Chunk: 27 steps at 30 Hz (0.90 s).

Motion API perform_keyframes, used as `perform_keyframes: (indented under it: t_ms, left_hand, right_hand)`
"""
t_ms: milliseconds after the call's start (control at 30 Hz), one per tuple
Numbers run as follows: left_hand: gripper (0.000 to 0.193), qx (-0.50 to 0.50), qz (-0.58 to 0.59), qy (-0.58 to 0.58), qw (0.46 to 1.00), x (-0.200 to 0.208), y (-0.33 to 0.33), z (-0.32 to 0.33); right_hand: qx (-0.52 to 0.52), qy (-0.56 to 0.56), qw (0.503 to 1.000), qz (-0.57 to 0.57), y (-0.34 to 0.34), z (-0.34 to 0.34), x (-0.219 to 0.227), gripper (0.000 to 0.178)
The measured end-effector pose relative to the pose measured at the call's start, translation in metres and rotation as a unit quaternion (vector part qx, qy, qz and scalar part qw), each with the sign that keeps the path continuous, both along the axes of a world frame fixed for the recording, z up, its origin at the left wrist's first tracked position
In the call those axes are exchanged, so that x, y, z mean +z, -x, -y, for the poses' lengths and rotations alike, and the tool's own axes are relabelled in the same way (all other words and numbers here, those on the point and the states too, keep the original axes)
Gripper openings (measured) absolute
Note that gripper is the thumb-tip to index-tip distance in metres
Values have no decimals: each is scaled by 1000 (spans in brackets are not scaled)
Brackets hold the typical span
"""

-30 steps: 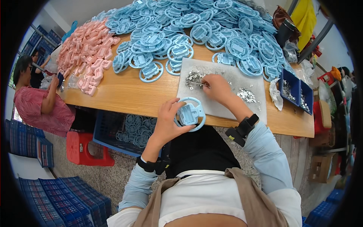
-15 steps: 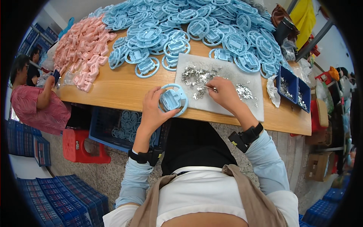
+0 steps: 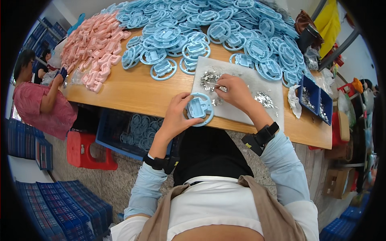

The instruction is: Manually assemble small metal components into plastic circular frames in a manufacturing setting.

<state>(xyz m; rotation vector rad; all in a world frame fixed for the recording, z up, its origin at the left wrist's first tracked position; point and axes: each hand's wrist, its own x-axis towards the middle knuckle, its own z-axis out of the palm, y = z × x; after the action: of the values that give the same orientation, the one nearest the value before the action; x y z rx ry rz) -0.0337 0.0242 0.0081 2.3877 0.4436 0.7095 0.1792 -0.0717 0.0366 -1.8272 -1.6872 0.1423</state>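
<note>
At the table's front edge, my left hand [image 3: 175, 116] grips a light-blue plastic ring part [image 3: 197, 107] by its left side, thumb below and fingers above. A raised rectangular frame sits inside the ring. My right hand [image 3: 236, 93] is closed on metal tweezers [image 3: 217, 84], whose tips point left into a pile of small silvery metal pieces [image 3: 209, 77]. Those pieces lie on a pale grey-white pad [image 3: 241, 118]. Another scatter of metal pieces [image 3: 264, 99] is on the pad, right of my right hand. Whether the tweezers hold a piece is too small to tell.
A large heap of blue ring parts [image 3: 167, 34] covers the table's far side, with pink plastic parts [image 3: 96, 60] at left. Blue bins [image 3: 317, 100] with metal pieces stand right. A blue crate [image 3: 114, 138] and red stool [image 3: 82, 150] are below left. A person [image 3: 42, 96] sits at left.
My left hand has shifted right with the ring part, which has turned a little. My right hand has moved the tweezers slightly farther in, to the metal pile. The whole view has shifted slightly.
</note>
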Motion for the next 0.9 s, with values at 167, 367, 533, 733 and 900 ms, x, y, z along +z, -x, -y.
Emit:
perform_keyframes:
  t_ms: [167, 367, 533, 733, 900]
  left_hand:
    - [76, 4, 21, 30, 999, -7, -2, 0]
    - [77, 14, 41, 47, 998, -8, -1, 1]
    - [72, -13, 46, 20, 999, -7, 0, 2]
    - [60, -2, 52, -79, 996, -1, 0, 8]
    - [59, -10, 35, -138, 990, -7, 2, 3]
  right_hand:
    - [52, -90, 993, -48, 32, -9, -15, 9]
    - [75, -109, 991, -12, 48, -15, -18, 6]
    - [80, -8, 989, 122, 49, -15, -15, 13]
    - [79, -32, 995, 60, 52, -15, -10, 8]
    - [42, -60, 997, -13, 50, -14, -18, 8]
